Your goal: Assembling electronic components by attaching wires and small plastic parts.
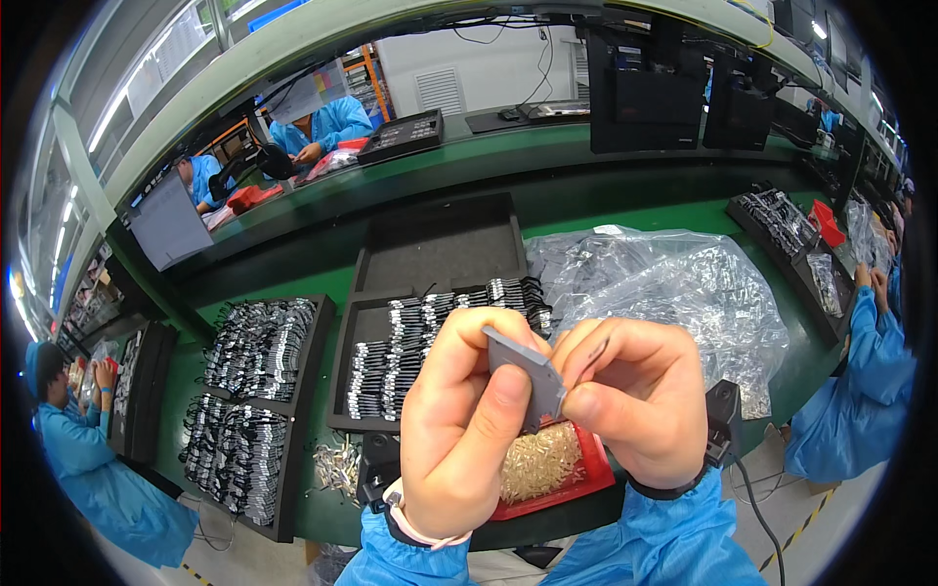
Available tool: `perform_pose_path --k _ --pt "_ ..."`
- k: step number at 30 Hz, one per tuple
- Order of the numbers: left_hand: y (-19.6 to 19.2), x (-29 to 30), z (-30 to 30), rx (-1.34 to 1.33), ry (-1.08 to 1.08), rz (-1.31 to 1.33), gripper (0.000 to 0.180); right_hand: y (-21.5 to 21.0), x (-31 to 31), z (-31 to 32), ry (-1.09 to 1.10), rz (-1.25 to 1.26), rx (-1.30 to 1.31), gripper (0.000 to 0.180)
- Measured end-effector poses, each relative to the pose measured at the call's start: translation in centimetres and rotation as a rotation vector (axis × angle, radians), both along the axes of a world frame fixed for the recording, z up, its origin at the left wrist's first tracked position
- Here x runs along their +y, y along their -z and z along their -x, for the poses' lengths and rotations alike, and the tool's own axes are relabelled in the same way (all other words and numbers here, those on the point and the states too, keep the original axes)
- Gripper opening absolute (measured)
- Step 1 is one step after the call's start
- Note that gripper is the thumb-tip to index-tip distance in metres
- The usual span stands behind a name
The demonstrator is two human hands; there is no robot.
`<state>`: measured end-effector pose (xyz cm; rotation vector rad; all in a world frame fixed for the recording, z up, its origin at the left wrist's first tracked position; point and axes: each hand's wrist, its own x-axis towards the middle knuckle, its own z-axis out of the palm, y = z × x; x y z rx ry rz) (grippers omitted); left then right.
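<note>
My left hand (pixel 464 430) grips a flat grey rectangular piece (pixel 528 376) between thumb and fingers, tilted above the bench. Against the piece's right edge, the fingertips of my right hand (pixel 640 400) are pinched together. A thin dark strip (pixel 593 357) shows by the right index finger; whether it belongs to the grey piece, I cannot tell. Directly below both hands sits a red tray (pixel 598 471) filled with small pale-yellow pieces (pixel 539 464), partly hidden by the hands.
Black trays (pixel 315 337) hold rows of small parts with dark leads. Clear plastic bags (pixel 684 293) lie on the green bench to the right. Loose small pieces (pixel 337 467) lie left of my wrist. Co-workers in blue sleeves sit at left (pixel 107 488), right (pixel 845 391) and across (pixel 337 122).
</note>
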<state>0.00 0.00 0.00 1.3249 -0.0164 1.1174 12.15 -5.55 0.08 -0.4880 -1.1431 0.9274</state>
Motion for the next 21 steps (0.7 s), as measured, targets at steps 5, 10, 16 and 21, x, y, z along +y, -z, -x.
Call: perform_pose_path --k 5,10,16,21 --pt "0.2 -0.2 -0.4 -0.010 -0.002 0.009 0.020 -0.1 -0.3 -0.3 -0.012 0.083 0.044 0.011" --pt "0.3 -0.3 -0.6 -0.020 -0.077 -0.041 0.019 0.3 0.2 -0.6 0.033 0.013 -0.011 0.012" --pt "0.3 0.4 -0.5 -0.077 -0.299 -0.140 0.014 -0.2 0.9 -0.2 0.229 -0.021 0.030 0.032" --pt "0.2 0.7 -0.3 -0.100 -0.707 -0.429 0.020 -0.3 0.7 0.2 0.570 -0.223 -0.198 0.024"
